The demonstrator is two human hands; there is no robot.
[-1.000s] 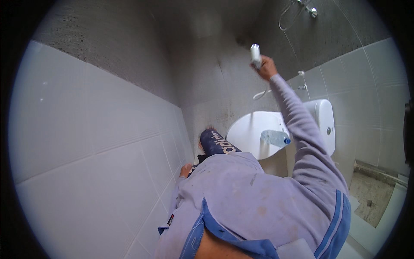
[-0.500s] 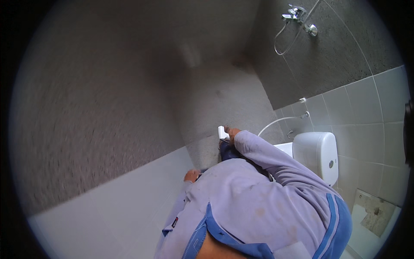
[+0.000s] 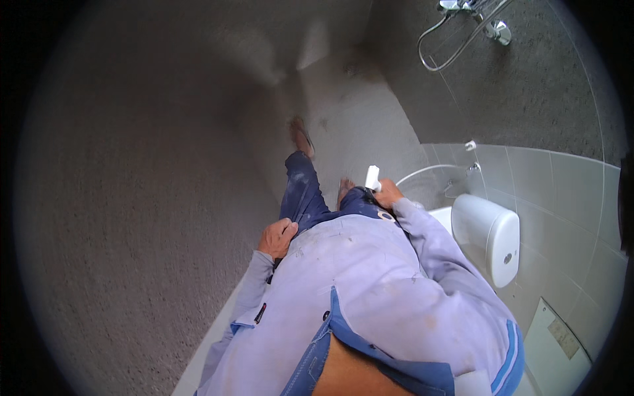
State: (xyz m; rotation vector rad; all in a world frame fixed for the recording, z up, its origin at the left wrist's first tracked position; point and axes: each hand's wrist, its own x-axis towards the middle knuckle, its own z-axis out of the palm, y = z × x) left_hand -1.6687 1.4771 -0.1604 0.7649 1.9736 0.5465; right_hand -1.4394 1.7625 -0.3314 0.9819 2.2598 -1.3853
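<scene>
Bidet sprayer (image 3: 373, 177) gripped in the right hand's (image 3: 388, 195) fingers; best leave the hose (image 3: 429, 168) slack! Left hand (image 3: 276, 240): can't tell its grip.

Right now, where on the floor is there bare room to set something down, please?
The pale floor looks bare ahead of the right foot, between the left foot and the dark right-hand wall; its far end is dim. It is crowded near the right hand: the white object it holds, the hose and the toilet cistern.
</scene>
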